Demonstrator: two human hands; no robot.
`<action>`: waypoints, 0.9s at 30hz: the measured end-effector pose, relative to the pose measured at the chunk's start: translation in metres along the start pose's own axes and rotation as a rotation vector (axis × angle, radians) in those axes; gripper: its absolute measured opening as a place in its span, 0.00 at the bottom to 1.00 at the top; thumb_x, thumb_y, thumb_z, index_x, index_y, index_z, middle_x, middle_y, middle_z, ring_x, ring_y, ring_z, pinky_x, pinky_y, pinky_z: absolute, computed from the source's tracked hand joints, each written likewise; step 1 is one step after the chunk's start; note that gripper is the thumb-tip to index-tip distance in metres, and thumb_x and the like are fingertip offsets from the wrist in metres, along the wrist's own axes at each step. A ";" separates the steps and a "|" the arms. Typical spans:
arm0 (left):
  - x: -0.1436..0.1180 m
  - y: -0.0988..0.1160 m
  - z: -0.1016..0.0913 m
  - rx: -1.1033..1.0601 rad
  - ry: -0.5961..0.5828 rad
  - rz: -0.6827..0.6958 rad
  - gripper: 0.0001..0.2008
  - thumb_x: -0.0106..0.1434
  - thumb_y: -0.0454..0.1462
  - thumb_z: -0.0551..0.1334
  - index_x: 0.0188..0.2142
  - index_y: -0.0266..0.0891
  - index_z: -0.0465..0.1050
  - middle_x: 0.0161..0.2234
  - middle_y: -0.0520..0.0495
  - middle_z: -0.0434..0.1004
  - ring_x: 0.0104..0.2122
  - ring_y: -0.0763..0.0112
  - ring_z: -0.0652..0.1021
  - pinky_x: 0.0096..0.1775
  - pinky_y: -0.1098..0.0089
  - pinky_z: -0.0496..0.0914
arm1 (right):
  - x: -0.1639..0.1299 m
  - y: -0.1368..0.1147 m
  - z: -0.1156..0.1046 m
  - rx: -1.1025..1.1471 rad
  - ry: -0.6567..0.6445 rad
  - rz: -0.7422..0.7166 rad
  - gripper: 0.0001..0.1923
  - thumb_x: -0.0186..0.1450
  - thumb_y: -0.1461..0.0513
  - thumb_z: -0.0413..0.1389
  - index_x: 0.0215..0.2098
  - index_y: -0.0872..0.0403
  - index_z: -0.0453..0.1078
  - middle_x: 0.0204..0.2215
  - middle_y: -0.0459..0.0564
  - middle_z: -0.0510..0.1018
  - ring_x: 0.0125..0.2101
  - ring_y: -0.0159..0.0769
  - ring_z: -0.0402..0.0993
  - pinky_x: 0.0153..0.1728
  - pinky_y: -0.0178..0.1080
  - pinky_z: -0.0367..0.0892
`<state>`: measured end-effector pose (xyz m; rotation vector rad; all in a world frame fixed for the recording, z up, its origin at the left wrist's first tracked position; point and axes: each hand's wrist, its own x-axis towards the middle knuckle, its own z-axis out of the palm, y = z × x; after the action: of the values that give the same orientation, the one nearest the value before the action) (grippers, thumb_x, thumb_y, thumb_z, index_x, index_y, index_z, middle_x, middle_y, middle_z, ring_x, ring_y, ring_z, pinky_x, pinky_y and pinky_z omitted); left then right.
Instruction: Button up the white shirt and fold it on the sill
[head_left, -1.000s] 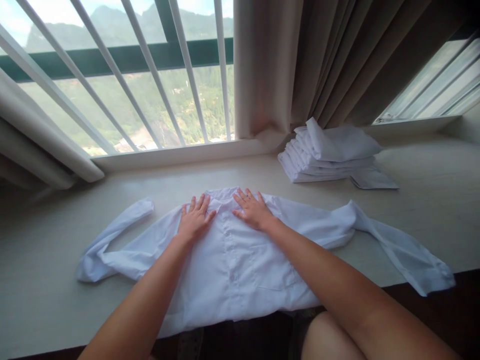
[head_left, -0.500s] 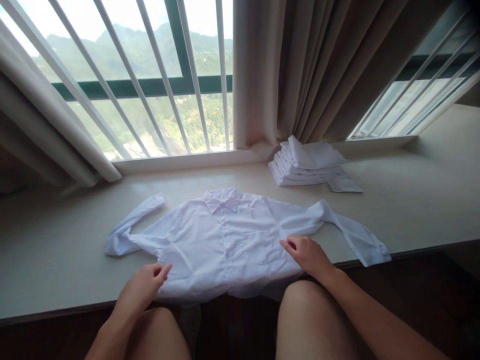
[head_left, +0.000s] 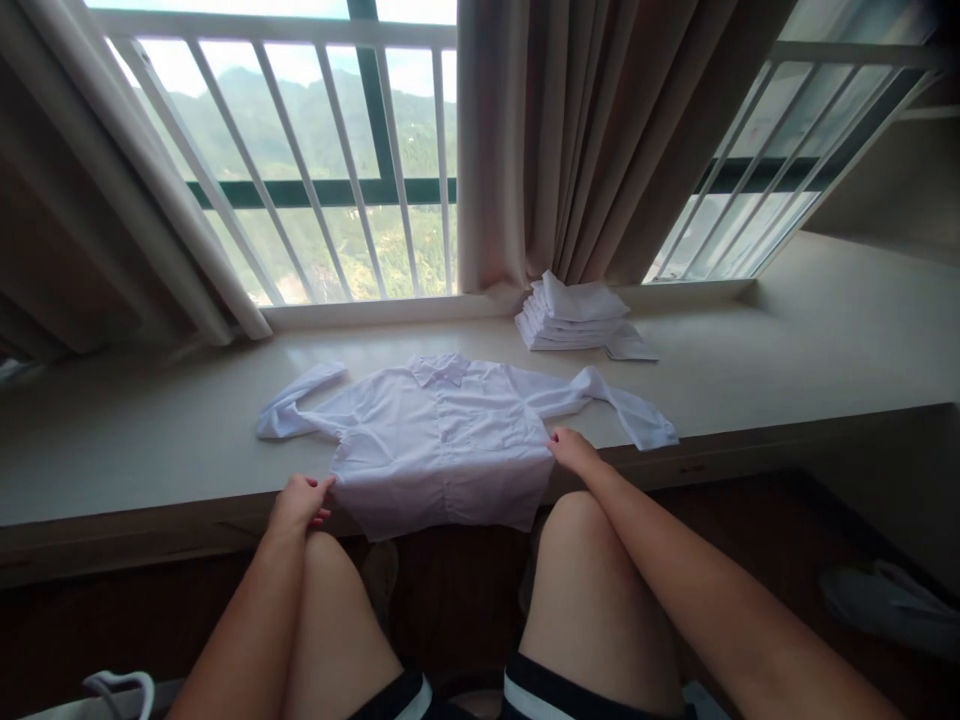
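Note:
A white long-sleeved button-up shirt [head_left: 442, 440] lies front up on the window ledge, collar towards the window, its hem hanging over the front edge. Its left-hand sleeve is bent back on itself, and the other stretches out to the right. My left hand [head_left: 301, 500] pinches the shirt's left side at the ledge edge. On the opposite side, my right hand [head_left: 573, 450] has thumb and finger closed on the cloth.
Behind the shirt, a stack of folded white garments [head_left: 574, 315] rests on the ledge [head_left: 750, 350] near the curtain [head_left: 600, 140]. White window bars [head_left: 341, 150] stand behind. My knees are below the front edge, and a shoe [head_left: 885, 600] lies on the floor at right.
My view has tilted up and drawn back. Both hands have moved to the shirt's side edges and gripped them, and more of the hem now hangs over the ledge.

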<state>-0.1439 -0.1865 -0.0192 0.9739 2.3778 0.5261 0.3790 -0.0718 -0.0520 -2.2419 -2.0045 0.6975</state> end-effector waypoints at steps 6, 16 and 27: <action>0.005 0.000 0.002 -0.233 -0.040 -0.004 0.16 0.55 0.46 0.70 0.33 0.36 0.72 0.24 0.46 0.77 0.20 0.68 0.74 0.22 0.71 0.66 | 0.002 0.009 0.003 0.194 0.156 -0.118 0.11 0.68 0.56 0.55 0.37 0.55 0.72 0.35 0.52 0.81 0.35 0.35 0.74 0.36 0.33 0.65; 0.001 -0.001 0.002 -0.506 0.015 0.036 0.16 0.60 0.46 0.66 0.41 0.40 0.65 0.23 0.56 0.67 0.18 0.77 0.69 0.21 0.78 0.60 | 0.007 0.017 0.010 0.334 0.279 -0.185 0.07 0.62 0.62 0.55 0.39 0.53 0.67 0.33 0.46 0.77 0.30 0.31 0.70 0.33 0.31 0.63; 0.014 -0.004 0.004 -0.173 0.176 0.154 0.19 0.62 0.38 0.61 0.53 0.35 0.67 0.32 0.45 0.76 0.28 0.64 0.77 0.30 0.64 0.75 | 0.000 0.017 0.009 0.104 0.288 -0.266 0.07 0.67 0.65 0.52 0.39 0.53 0.71 0.35 0.50 0.79 0.34 0.34 0.71 0.37 0.34 0.60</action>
<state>-0.1519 -0.1787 -0.0288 1.0756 2.3715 0.8944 0.3921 -0.0766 -0.0656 -1.8476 -2.0162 0.4151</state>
